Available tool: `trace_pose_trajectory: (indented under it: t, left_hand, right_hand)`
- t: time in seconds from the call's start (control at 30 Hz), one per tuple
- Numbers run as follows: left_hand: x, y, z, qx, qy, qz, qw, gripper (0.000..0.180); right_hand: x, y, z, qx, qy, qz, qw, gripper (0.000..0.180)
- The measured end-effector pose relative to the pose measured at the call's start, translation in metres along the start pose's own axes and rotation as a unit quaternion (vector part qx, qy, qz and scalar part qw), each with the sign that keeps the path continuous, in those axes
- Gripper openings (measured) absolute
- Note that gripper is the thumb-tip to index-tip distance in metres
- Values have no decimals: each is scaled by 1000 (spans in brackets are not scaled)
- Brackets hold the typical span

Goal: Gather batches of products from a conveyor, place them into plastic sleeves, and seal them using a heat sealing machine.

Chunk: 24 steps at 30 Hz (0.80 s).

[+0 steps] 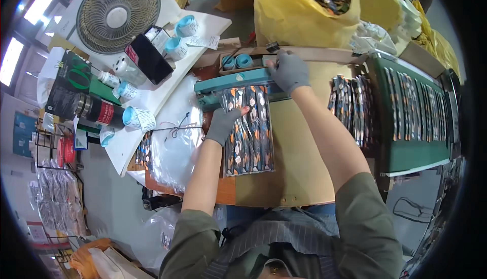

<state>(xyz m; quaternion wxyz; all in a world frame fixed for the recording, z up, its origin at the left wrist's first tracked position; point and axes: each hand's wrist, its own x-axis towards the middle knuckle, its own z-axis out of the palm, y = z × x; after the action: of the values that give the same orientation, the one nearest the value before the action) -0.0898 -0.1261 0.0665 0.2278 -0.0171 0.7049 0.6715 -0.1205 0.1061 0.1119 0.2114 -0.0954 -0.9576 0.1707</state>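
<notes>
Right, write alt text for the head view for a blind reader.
A grey-gloved left hand holds a clear packet of patterned strips at a long teal device, while the gloved right hand is at the device's right end. Similar strips sit in rows at right; a fan stands upper left.

Packing workshop: sealer (234, 79), green conveyor (416, 155).

Windows: two bright windows (39, 7), glaring white at upper left
Light: strongest at those panes
Wall: pale wall (28, 96) along the left
Floor: plain grey floor (110, 193)
Furniture: orange-brown tabletop (227, 185) in the middle; white side table (126, 149) at its left; green-topped stand (416, 160) at right
Beyond: yellow sacks (297, 28) standing behind the tabletop
</notes>
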Motion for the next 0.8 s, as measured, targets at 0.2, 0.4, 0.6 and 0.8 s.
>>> trace_pose_trajectory:
  t: [0.2,0.4,0.6,0.8]
  left_hand:
    - [-46,15,-8,57,8,45,997,46]
    - [-122,9,-38,349,158,190,904,64]
    - [-164,-47,-141,538,158,127,818,39]
    - [-176,-14,-150,330,146,196,912,21]
  right_hand:
    - [-171,21,-36,401,-129,52,906,94]
    - [-326,53,-72,130,-79,-156,976,70]
    - [-336,45,-73,112,-60,-127,984,51]
    - [-335,51,-68,98,-27,-158,982,41]
